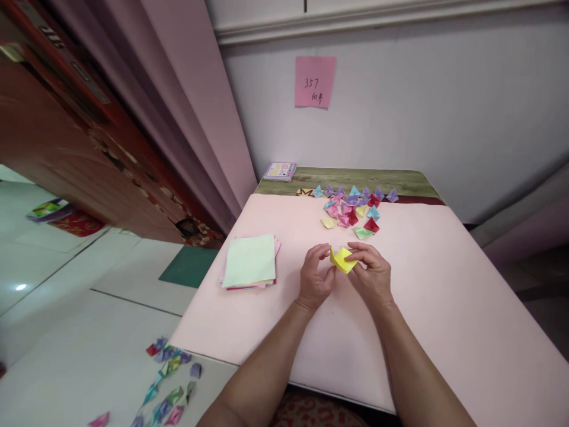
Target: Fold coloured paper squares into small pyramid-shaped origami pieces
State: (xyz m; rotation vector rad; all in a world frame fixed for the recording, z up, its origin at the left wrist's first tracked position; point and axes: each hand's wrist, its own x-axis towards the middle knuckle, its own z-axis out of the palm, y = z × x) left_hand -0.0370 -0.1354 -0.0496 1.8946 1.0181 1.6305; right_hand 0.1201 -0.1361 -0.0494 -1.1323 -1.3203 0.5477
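Observation:
A piece of yellow folded paper [345, 260] is held above the table, its left corner pointing up. My right hand [372, 274] grips it from the right, fingers on its upper face and thumb underneath. On the other side, my left hand [316, 277] is curved with thumb and fingers apart. Its fingertips are at the paper's left corner; whether they touch it I cannot tell. Beyond my hands lies a cluster of small folded paper boats [344, 209] in pink, purple, blue, red, yellow and green.
A stack of square paper sheets [249, 261], pale green on top, lies left on the pink-covered table [427, 332]. At the back left corner is a printed packet [280, 171]. More folded paper pieces [166, 379] lie on the floor. A pink note [315, 82] hangs on the wall.

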